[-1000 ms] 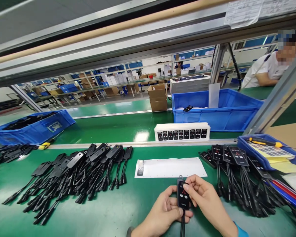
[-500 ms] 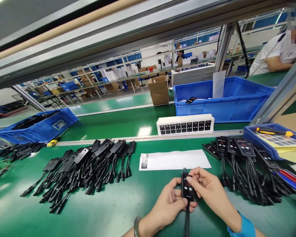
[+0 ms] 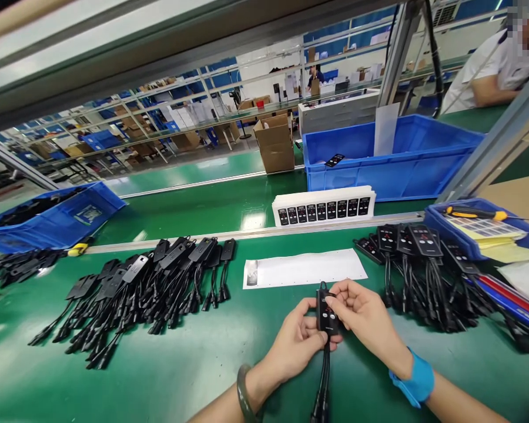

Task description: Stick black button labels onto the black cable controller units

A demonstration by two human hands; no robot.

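Note:
A small black controller box (image 3: 327, 322) with a printed face and several cables hanging from its lower end is held between my hands. My left hand (image 3: 294, 338) grips its left side and lower end, thumb near the cable exit. At the upper right, my right hand (image 3: 362, 314) is closed at the box's edge, its thumb pressed on the label face. Just beyond lies a white backing sheet (image 3: 304, 269) with one dark label at its left end. A pile of labelled controllers (image 3: 405, 241) lies to the right, and a pile of controllers without labels (image 3: 132, 276) to the left.
Behind the sheet stands a stack of label sheets (image 3: 321, 210), before a large blue bin (image 3: 379, 176). A small blue tray (image 3: 449, 226) holding a screwdriver (image 3: 476, 212) is at right. Another blue bin (image 3: 92, 211) sits at left. A co-worker (image 3: 489, 76) sits at far right.
The view has tilted and shifted, so everything sits slightly higher and further left. Both hands keep hold of the controller, with the right thumb still on its face.

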